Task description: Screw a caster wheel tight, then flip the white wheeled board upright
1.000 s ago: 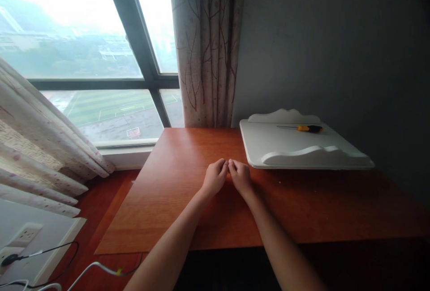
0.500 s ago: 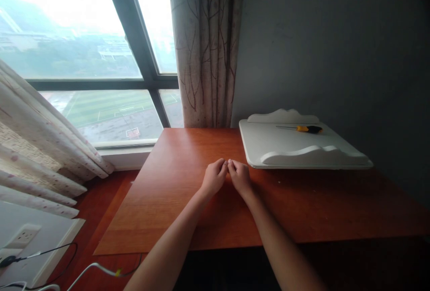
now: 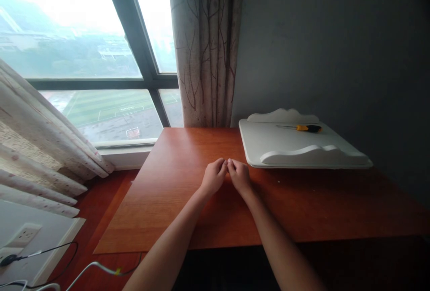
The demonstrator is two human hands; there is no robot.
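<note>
My left hand (image 3: pixel 212 178) and my right hand (image 3: pixel 239 176) rest side by side on the reddish-brown wooden table (image 3: pixel 174 192), near its middle. Both have their fingers curled under, and the fingertips of the two hands meet. Nothing shows in either hand. To the right of my right hand lies a white board with wavy raised edges (image 3: pixel 295 147). A screwdriver with a yellow and black handle (image 3: pixel 304 128) lies on the board's far side.
A dark grey wall stands behind the board. A patterned curtain (image 3: pixel 206 44) hangs at the table's far edge beside a large window. At the lower left are a power strip (image 3: pixel 23 235) and loose cables (image 3: pixel 97 266) on the floor.
</note>
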